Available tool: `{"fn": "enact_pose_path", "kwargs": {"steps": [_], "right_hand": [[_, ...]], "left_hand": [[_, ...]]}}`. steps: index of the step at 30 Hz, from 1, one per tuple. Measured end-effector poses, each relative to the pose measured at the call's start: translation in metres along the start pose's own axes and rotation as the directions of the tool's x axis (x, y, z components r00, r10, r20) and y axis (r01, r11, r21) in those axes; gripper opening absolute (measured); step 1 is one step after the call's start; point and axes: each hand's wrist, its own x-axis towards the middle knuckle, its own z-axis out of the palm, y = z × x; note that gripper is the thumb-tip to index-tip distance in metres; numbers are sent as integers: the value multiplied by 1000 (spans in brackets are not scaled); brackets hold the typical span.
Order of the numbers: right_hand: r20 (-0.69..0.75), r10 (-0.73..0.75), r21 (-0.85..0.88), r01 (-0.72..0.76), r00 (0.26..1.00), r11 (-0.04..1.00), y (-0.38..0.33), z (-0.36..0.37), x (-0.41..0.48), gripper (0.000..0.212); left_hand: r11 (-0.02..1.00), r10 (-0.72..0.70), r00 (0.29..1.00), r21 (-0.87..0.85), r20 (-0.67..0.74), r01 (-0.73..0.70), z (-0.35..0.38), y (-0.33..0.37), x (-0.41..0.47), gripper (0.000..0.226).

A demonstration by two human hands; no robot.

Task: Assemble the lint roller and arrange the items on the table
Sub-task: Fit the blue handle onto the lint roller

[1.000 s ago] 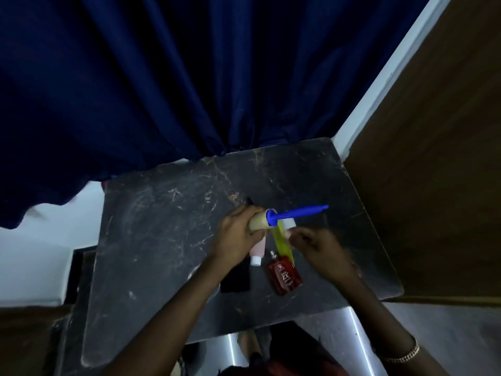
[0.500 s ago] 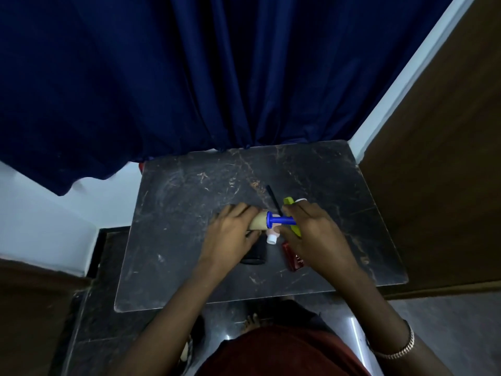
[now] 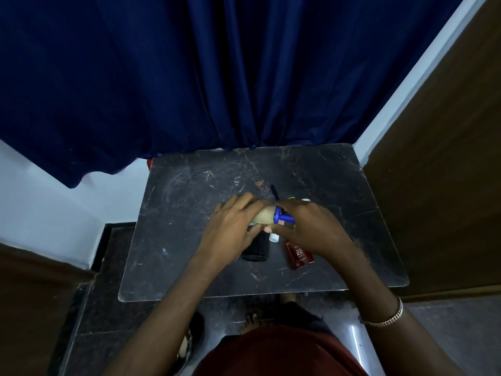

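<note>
Over the middle of the dark marble table [image 3: 189,240] I hold the lint roller. Its beige roll [image 3: 264,216] sits in my left hand [image 3: 233,229], fingers wrapped round it. The blue handle [image 3: 282,217] sticks out of the roll's right end, and my right hand [image 3: 309,229] is closed over the handle, hiding most of it. Beneath my hands lie a red bottle [image 3: 299,255], a black cylinder [image 3: 256,249], a tube with a white cap [image 3: 273,237], a thin black stick [image 3: 274,191] and a yellow-green item [image 3: 292,198], mostly hidden.
A dark blue curtain [image 3: 217,77] hangs behind the table's far edge. A brown wooden panel [image 3: 447,172] stands close on the right. White wall and a dark floor lie to the left. My feet are under the near edge.
My right hand has closed over the blue handle, which stuck out free a second ago. Both hands have drawn together on the roller. The view has shifted so the table sits more central.
</note>
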Motion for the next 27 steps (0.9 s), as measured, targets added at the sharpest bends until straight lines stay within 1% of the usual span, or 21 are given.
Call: {"fn": "enact_pose_path", "kwargs": {"steps": [3, 7, 9, 12, 16, 20, 23, 27], "right_hand": [[-29, 6, 33, -5, 1000, 999, 10, -4, -1, 51], [-57, 53, 58, -49, 997, 997, 35, -12, -5, 60], [-71, 62, 78, -56, 996, 995, 45, -13, -5, 61], [-91, 65, 91, -57, 994, 994, 50, -11, -1, 55], [-108, 92, 136, -77, 990, 988, 52, -3, 10, 59], [-116, 86, 306, -47, 990, 951, 45, 9, 23, 52], [-106, 96, 420, -42, 990, 906, 28, 18, 32, 38], [-51, 100, 550, -56, 994, 833, -2, 33, 48, 31]], "left_hand": [[1000, -5, 1000, 5, -2, 5, -4, 0, 3, 49], [992, -113, 993, -61, -27, 111, -14, -16, 5, 49], [984, -162, 986, -79, -32, 159, -18, -26, 5, 48], [979, -181, 983, -97, -27, 178, -21, -32, 4, 49], [967, -234, 970, -118, -70, 225, -25, -43, 1, 49], [961, -256, 963, -135, -91, 242, -28, -54, -6, 50], [951, -292, 947, -144, -133, 273, -32, -64, -15, 50], [934, -353, 917, -134, -185, 332, -41, -80, -39, 51]]}}
